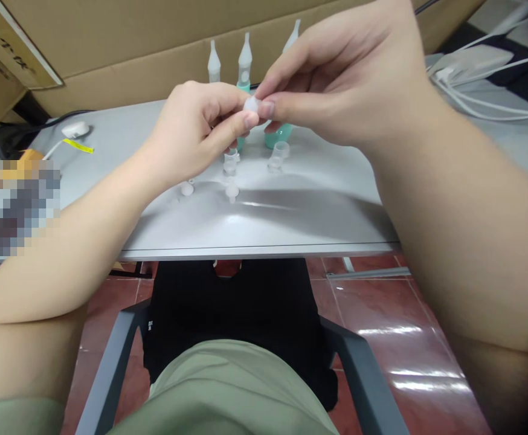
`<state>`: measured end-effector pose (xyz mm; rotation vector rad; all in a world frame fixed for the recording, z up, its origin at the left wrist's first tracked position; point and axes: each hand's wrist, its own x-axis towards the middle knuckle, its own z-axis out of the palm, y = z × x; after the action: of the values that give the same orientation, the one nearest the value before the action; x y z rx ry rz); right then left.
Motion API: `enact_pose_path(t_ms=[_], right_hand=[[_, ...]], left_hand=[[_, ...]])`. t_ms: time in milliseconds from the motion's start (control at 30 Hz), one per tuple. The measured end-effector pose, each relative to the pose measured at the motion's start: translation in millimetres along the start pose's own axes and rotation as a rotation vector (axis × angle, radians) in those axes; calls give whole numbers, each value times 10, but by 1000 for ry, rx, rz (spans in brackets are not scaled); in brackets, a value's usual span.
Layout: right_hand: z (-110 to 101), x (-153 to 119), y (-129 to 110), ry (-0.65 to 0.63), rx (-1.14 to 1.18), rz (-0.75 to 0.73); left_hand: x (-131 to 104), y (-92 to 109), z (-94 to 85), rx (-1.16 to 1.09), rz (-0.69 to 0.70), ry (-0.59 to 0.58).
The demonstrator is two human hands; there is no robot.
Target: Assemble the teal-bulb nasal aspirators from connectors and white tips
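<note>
My left hand and my right hand meet above the table, both pinching a small translucent white piece between their fingertips. Behind them stand three bottles with pointed white tips: a left one, a middle one with a green body, and a right one, partly hidden by my right hand. Below my hands, clear plastic pieces stand on the table, one at the middle and one further right. Nearer the front edge lie two small white round parts.
The grey table has a cardboard wall along its back. A white plug with a yellow tag lies at the left, near a blurred-out area. White cables run at the right. A chair's armrests flank my lap.
</note>
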<state>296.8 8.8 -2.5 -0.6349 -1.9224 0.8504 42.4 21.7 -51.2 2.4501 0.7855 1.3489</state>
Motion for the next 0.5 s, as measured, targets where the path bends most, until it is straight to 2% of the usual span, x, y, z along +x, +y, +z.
enact_pose_path(t_ms=[100,233,300,400,500], right_hand=[[10,1,27,3,14,7],[27,-14,18,68,2,13],[33,-20,-1,41,-12,-9],[37,-7,13,6,-9,12],[14,43,152,-39,68,31]], left_hand=[[17,-53,-3,19,3,1],[45,-118,-2,15,29,-19],[54,-128,0,10,27,-1],[63,-89,-15,23,19,-36],[63,58,-75,40,5,-71]])
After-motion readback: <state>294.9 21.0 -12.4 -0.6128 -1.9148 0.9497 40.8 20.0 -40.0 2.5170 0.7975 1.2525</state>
